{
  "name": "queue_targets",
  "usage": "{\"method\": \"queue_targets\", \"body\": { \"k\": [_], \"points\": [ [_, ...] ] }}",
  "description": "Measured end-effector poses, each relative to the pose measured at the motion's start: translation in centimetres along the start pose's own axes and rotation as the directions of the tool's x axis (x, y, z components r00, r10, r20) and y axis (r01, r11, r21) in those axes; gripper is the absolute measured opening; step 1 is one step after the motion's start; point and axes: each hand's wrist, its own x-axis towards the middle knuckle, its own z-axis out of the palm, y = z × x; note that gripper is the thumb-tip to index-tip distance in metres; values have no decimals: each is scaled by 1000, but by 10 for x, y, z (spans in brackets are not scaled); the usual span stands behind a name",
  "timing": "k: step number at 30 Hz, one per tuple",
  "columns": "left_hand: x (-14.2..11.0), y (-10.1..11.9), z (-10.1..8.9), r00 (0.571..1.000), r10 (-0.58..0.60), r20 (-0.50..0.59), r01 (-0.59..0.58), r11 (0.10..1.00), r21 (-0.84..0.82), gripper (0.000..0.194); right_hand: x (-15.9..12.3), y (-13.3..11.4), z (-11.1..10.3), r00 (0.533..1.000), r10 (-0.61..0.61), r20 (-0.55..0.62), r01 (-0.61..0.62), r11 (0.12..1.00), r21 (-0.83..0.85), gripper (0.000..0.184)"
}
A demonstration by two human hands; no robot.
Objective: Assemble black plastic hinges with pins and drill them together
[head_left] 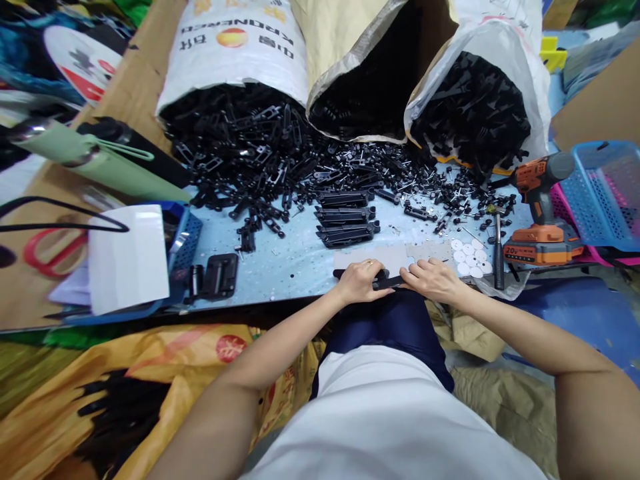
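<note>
At the front edge of the light-blue table [265,267], my left hand [361,280] is closed around one end of a long black plastic part [387,283]. My right hand [433,279] pinches the other end, its fingers bent. Parts of the piece are hidden under my fingers. A pale sheet [370,257] lies on the table just behind both hands. Beyond it, several similar black parts [347,217] are stacked in a neat pile. To the right of my right hand lie white round discs [469,259] and a hammer [498,257].
Sacks [240,60] at the back spill loose black parts [260,153] and small screws across the table. An orange cordless drill [543,213] stands at right beside a blue basket [607,193]. At left are a blue tray [187,250], red-handled scissors [50,253] and a green bottle [115,167].
</note>
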Motion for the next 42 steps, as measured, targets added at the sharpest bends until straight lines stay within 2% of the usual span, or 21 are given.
{"method": "queue_targets", "body": {
  "k": [4,6,9,11,12,14,17,19,22,24,26,29,32,35,38,42],
  "points": [
    [6,10,1,991,-74,114,67,996,65,45,-3,13,23,999,7,-53,-7,1000,16,45],
    [21,14,0,986,-49,160,37,996,79,47,-7,23,37,995,24,-100,-21,999,29,46],
    [68,12,-2,995,-6,102,-4,995,96,40,-14,35,55,984,37,-172,-25,997,71,46],
    [110,4,-4,996,-62,64,53,989,137,30,-19,37,62,980,54,-190,-34,994,106,46],
    [131,-2,-5,994,-92,65,79,981,175,32,-22,36,65,980,62,-189,-38,991,128,46],
    [166,-13,-6,991,-85,103,59,970,237,35,-26,35,66,980,82,-183,-48,982,183,45],
    [195,-24,-4,987,-57,153,16,965,261,29,-26,46,60,960,184,-211,-120,951,285,43],
    [200,-25,-2,987,-55,150,15,967,256,27,-21,67,53,913,337,-230,-249,907,339,40],
    [192,-22,-1,989,-76,124,41,964,263,29,-2,111,42,776,599,-200,-506,779,370,34],
    [175,-19,-4,994,-100,47,87,969,231,31,16,138,37,679,716,-165,-634,684,360,31],
    [148,-18,-10,991,-111,-78,122,981,153,33,36,157,34,604,788,-123,-724,606,330,31],
    [91,-22,-21,964,-109,-243,125,991,50,32,63,170,30,526,850,-7,-816,507,278,30],
    [33,-29,-31,920,-205,-333,207,978,-29,29,79,176,28,486,868,104,-855,448,262,32],
    [-7,-31,-33,903,-303,-304,292,953,-84,28,83,177,27,477,871,119,-860,434,269,31],
    [-22,-29,-28,907,-333,-258,318,943,-97,29,79,175,25,466,875,128,-864,420,276,33],
    [-20,-26,-25,940,-269,-209,266,963,-44,32,70,166,22,487,866,112,-859,452,239,31]
  ]
}}
